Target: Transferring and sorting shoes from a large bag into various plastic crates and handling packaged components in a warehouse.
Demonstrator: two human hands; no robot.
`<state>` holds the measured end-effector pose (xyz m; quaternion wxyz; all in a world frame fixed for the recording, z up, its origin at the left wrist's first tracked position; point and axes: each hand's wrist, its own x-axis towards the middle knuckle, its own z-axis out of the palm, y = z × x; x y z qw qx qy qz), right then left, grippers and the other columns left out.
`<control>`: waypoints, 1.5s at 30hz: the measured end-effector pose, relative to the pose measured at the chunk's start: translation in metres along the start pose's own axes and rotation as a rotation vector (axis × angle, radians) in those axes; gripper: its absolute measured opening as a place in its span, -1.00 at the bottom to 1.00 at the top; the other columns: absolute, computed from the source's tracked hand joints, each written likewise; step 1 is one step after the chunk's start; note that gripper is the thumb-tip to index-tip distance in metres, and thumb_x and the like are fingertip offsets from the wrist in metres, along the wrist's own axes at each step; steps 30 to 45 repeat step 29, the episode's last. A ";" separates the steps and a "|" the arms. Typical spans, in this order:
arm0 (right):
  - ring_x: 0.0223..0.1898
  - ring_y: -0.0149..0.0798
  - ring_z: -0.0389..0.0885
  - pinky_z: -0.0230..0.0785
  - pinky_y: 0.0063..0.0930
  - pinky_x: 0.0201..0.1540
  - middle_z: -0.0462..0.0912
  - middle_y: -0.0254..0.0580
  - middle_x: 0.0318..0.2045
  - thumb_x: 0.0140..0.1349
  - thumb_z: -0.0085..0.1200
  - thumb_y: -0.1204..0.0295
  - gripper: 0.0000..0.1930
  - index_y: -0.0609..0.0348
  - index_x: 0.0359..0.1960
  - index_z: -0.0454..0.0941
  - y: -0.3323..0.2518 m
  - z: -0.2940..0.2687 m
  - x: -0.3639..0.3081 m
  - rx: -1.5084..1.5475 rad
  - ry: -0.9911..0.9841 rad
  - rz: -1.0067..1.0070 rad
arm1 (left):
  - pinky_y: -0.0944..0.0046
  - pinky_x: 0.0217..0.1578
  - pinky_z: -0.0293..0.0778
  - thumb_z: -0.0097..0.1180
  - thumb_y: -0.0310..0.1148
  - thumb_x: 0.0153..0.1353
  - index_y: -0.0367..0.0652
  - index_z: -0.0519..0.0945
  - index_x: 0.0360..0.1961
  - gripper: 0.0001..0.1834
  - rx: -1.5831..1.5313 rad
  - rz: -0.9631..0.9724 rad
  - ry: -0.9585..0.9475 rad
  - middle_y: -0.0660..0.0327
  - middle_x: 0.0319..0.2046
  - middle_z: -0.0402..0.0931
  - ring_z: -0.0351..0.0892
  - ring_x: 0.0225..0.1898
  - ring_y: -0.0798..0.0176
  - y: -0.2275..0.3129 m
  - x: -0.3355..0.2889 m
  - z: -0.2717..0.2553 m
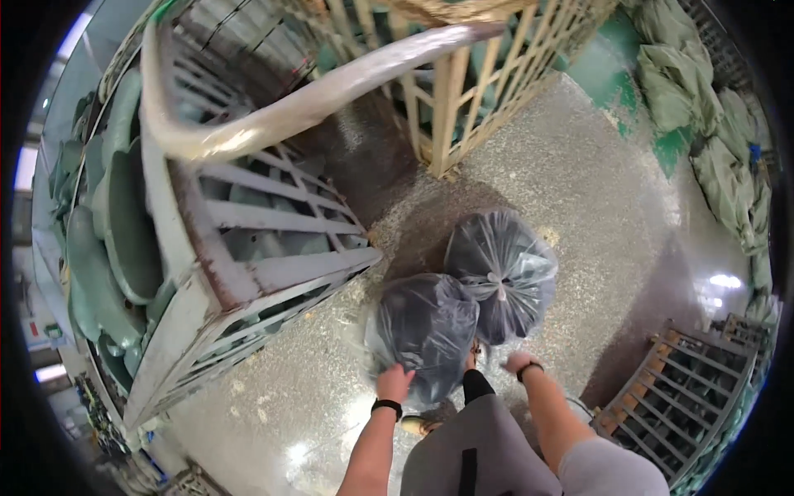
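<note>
Two clear plastic bags full of dark contents stand on the floor in front of me. My left hand (395, 383) is at the near left edge of the nearer plastic bag (420, 326), its fingers closed on the film. The farther plastic bag (504, 273) leans against it on the right, with its top gathered into a knot. My right hand (519, 362) is off to the right, just short of the farther bag's near side. Motion blurs its fingers, and I see nothing in it. Each wrist has a black band.
On the left stands a grey metal cage (273, 273) holding green-grey moulded parts (128, 231). A pale curved bar (331, 99) crosses above it. Ahead is a yellow cage (442, 124). A low metal cage (686, 397) sits at the right, and green sacks (728, 182) line the far right.
</note>
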<state>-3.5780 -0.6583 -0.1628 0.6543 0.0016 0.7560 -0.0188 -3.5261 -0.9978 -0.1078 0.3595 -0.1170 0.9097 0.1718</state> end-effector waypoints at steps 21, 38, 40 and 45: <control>-0.09 0.15 0.45 0.32 -0.16 -0.06 0.54 0.15 -0.20 0.12 -0.07 0.07 -0.53 0.27 -0.16 0.46 0.052 -0.077 -0.053 0.009 0.535 0.023 | 0.19 -0.44 0.39 0.02 -0.22 0.09 -0.28 0.50 -0.23 -0.66 -1.495 -0.650 0.094 0.09 -0.48 0.50 0.48 -0.48 0.16 -0.058 -0.019 0.088; 0.07 -0.10 0.38 0.25 -0.36 0.06 0.45 -0.09 0.03 0.05 -0.10 0.28 -0.52 0.10 0.06 0.37 0.003 -0.100 -0.174 -0.392 0.090 0.223 | 0.10 -0.32 0.41 0.04 -0.34 -0.03 -0.11 0.54 -0.45 -0.88 -0.698 -0.060 0.296 0.04 -0.44 0.53 0.52 -0.33 0.00 -0.137 -0.220 0.123; 0.07 -0.10 0.38 0.25 -0.36 0.06 0.45 -0.09 0.03 0.05 -0.10 0.28 -0.52 0.10 0.06 0.37 0.003 -0.100 -0.174 -0.392 0.090 0.223 | 0.10 -0.32 0.41 0.04 -0.34 -0.03 -0.11 0.54 -0.45 -0.88 -0.698 -0.060 0.296 0.04 -0.44 0.53 0.52 -0.33 0.00 -0.137 -0.220 0.123; 0.07 -0.10 0.38 0.25 -0.36 0.06 0.45 -0.09 0.03 0.05 -0.10 0.28 -0.52 0.10 0.06 0.37 0.003 -0.100 -0.174 -0.392 0.090 0.223 | 0.10 -0.32 0.41 0.04 -0.34 -0.03 -0.11 0.54 -0.45 -0.88 -0.698 -0.060 0.296 0.04 -0.44 0.53 0.52 -0.33 0.00 -0.137 -0.220 0.123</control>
